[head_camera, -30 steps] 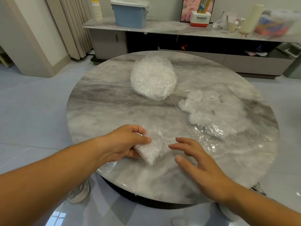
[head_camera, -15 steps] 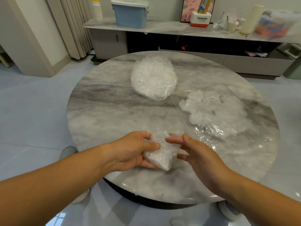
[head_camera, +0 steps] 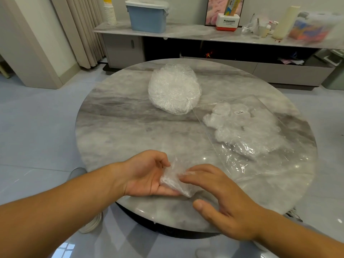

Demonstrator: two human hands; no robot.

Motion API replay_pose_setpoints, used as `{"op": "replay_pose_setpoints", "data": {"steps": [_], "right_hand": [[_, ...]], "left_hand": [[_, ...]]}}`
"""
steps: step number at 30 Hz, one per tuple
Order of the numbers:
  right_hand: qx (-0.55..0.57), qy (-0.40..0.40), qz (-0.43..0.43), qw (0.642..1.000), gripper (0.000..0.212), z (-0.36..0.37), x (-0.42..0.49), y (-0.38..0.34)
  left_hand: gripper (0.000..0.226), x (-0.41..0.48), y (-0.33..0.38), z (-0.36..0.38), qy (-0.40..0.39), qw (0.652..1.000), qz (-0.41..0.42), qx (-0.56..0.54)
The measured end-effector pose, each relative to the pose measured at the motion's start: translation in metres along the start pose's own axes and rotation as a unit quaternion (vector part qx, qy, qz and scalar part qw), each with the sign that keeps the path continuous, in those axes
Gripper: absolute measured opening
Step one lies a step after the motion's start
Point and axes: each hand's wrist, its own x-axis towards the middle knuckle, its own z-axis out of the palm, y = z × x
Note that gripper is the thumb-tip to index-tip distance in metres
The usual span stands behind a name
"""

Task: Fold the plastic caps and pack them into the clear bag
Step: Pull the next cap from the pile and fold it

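Observation:
A small folded plastic cap (head_camera: 176, 182) lies across the fingers of my left hand (head_camera: 147, 174), which is turned palm up just above the near edge of the table. The thumb is lifted off the cap. My right hand (head_camera: 221, 200) reaches in from the right, and its straight fingertips press on top of the cap. A stack of unfolded crinkly caps (head_camera: 175, 88) sits at the far middle of the table. The clear bag (head_camera: 260, 155) lies flat on the right, with several folded caps (head_camera: 240, 127) inside it.
The round marble table (head_camera: 115, 127) carries only the stack and the bag. Behind it a low cabinet (head_camera: 186, 32) holds a blue bin (head_camera: 148, 15), paper cups and boxes. Curtains hang at the far left over a glossy tiled floor.
My left hand turned palm up and released its pinch on the folded cap. My right hand moved in, and its fingers now press on top of the cap.

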Motion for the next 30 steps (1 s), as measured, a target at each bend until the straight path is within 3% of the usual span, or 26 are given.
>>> {"op": "replay_pose_setpoints", "data": {"steps": [5, 8, 11, 17, 23, 26, 30], "right_hand": [[-0.071, -0.093, -0.003, 0.993, 0.074, 0.002, -0.003, 0.003], [-0.088, -0.107, 0.006, 0.99, 0.071, 0.004, -0.004, 0.005], [-0.052, -0.106, 0.036, 0.992, 0.063, 0.003, -0.006, 0.006], [0.094, -0.019, 0.165, 0.982, 0.054, 0.003, -0.005, 0.003], [0.357, 0.077, 0.309, 0.878, 0.051, 0.006, 0.01, 0.002], [0.377, 0.121, 0.338, 0.854, 0.046, -0.004, 0.014, 0.003], [0.349, 0.139, 0.337, 0.863, 0.051, -0.023, 0.011, 0.005]], "left_hand": [[0.061, 0.0, -0.001, 0.0, -0.023, 0.999, 0.002, 0.04], [0.045, 0.001, -0.007, 0.006, -0.003, 0.994, 0.028, 0.11], [0.036, 0.007, -0.01, 0.003, 0.059, 0.991, 0.072, 0.1], [0.033, 0.015, -0.004, 0.003, 0.142, 0.975, 0.162, 0.057], [0.036, 0.02, -0.008, 0.017, 0.139, 0.96, 0.229, 0.085], [0.035, 0.023, -0.005, 0.031, 0.134, 0.956, 0.25, 0.081], [0.035, 0.031, 0.005, 0.055, 0.099, 0.955, 0.264, 0.095]]}}
